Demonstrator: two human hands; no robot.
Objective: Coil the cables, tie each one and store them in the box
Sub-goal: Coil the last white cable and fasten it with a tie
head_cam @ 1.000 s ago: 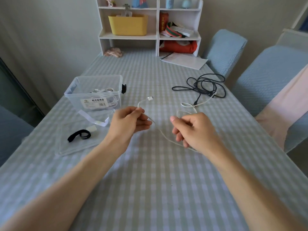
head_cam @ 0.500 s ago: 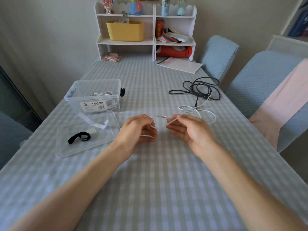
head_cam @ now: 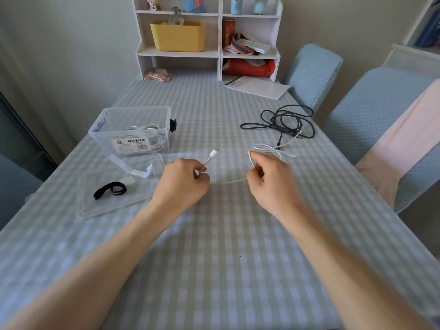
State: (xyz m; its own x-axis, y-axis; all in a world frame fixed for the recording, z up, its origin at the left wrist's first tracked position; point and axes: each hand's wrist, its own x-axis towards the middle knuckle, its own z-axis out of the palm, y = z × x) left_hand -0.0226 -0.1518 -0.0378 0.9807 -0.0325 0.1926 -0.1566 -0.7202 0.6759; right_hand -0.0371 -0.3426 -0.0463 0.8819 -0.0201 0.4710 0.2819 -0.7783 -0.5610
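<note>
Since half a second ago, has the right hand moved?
Yes. The right hand has drawn away from the left hand, rightward toward the black cable.

A single head-worn wide-angle camera looks forward and down along the checked counter, both forearms reaching in from the bottom edge, a white shelf unit against the far wall.
</note>
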